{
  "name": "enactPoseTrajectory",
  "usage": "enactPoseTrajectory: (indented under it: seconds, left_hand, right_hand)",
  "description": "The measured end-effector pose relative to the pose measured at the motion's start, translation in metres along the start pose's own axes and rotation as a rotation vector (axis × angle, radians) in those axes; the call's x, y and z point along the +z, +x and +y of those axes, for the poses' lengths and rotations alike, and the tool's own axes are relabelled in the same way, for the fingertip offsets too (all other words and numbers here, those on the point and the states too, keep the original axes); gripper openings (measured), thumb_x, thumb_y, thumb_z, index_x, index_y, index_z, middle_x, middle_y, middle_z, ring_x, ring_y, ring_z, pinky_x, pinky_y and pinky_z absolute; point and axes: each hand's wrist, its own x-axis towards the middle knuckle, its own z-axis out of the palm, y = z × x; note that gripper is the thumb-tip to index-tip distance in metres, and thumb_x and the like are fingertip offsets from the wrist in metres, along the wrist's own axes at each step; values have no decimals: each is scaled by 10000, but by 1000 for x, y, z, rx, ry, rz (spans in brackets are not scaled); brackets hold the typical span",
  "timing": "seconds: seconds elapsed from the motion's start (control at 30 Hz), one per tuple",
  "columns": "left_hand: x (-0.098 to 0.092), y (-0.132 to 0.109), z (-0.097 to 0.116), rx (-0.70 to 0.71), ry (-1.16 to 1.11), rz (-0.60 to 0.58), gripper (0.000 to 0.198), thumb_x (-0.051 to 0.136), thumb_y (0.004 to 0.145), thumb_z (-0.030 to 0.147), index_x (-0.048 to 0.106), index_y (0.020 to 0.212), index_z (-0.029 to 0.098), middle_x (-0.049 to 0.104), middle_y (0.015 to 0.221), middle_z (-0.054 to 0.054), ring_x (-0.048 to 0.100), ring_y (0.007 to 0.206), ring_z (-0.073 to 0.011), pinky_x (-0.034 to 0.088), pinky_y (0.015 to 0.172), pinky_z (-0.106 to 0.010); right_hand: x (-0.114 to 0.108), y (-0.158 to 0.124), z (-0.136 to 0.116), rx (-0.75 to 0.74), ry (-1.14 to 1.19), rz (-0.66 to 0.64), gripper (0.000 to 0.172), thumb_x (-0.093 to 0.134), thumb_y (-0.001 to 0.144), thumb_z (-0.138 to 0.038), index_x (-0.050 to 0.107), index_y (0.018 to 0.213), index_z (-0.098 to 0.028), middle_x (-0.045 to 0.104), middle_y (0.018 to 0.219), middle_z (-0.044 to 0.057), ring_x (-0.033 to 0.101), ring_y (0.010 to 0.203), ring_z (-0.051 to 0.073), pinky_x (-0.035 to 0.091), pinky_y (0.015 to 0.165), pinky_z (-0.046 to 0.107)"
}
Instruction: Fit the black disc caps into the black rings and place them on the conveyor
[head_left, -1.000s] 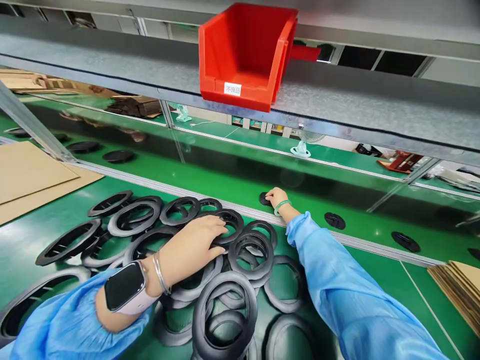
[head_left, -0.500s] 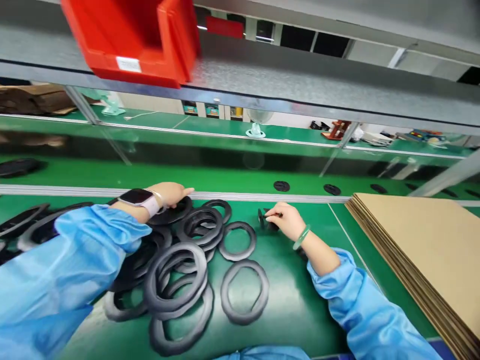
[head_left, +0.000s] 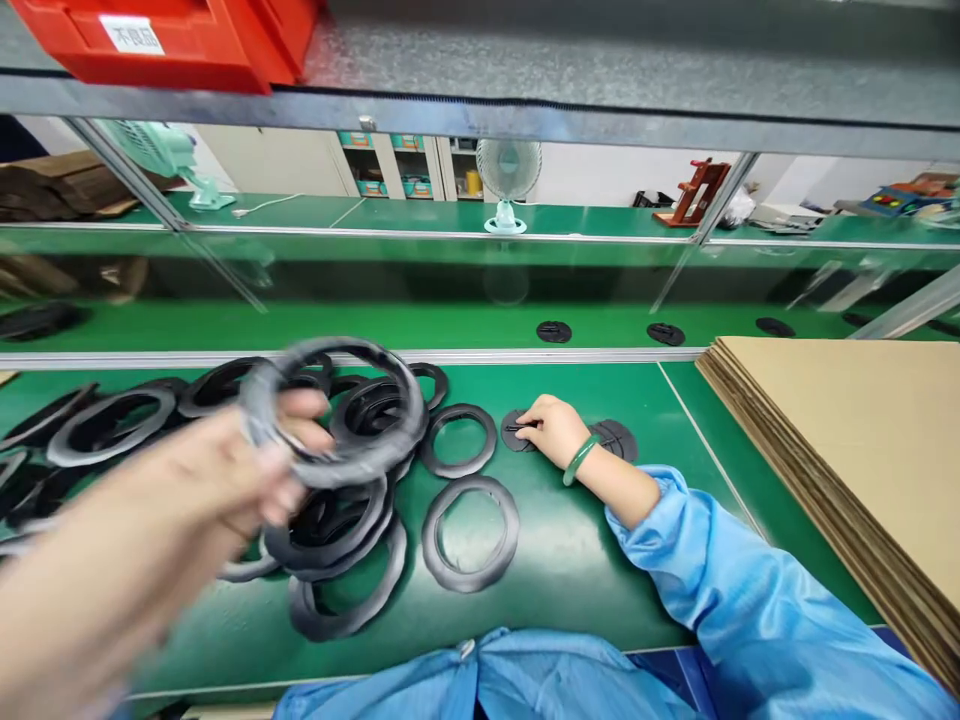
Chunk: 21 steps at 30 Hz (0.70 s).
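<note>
Raised near the camera and blurred, my left hand [head_left: 247, 470] grips a black ring [head_left: 409, 415], with the fingers through its opening and the thumb against its near side. Below it lies a heap of similar black rings [head_left: 349, 610]. My right hand [head_left: 555, 430] rests at the table, thumb and fingers pinched on the raised middle of a small black disc [head_left: 513, 430]. Partly behind that wrist, another black disc [head_left: 619, 440] lies flat. Two loose rings, a nearer ring [head_left: 470, 580] and a farther ring [head_left: 459, 465], lie between the heap and my right hand.
Stacked cardboard sheets [head_left: 840, 400] stand at the right. Behind the metal rail, black discs [head_left: 553, 331] lie spaced along a green strip [head_left: 420, 325]. A metal shelf [head_left: 562, 80] with a red bin [head_left: 187, 50] crosses overhead. More rings [head_left: 112, 425] pile at the left.
My left hand has come up from the far side of the heap towards the camera, now with a ring in it. The disc at my right hand has gone from tilted to flat.
</note>
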Motion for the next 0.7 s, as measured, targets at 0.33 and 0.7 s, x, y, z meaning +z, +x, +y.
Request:
enactPoseTrajectory:
  seconds: [0.33,0.7]
  left_hand:
    - [106,-60,-110,-255,-416,-445,237,757,750,339,619,871,189,695,1115,-64,714,906,-247,563,812,-357]
    - [115,-56,-127,-106,-320,-278,618,816,723,246,469,1233,245,699,1086,-8,676,951,-150,563,841,-275]
  right_hand:
    - [-34,-6,-15,-4,241,340,91,798,762,-97,751,758,-176,587,728,-5,548,657,137,454,623,275]
    - [-8,-82,-91,-625,169,141,186,574,1005,-274,713,962,-157,560,738,33,509,684,152,424,622,293]
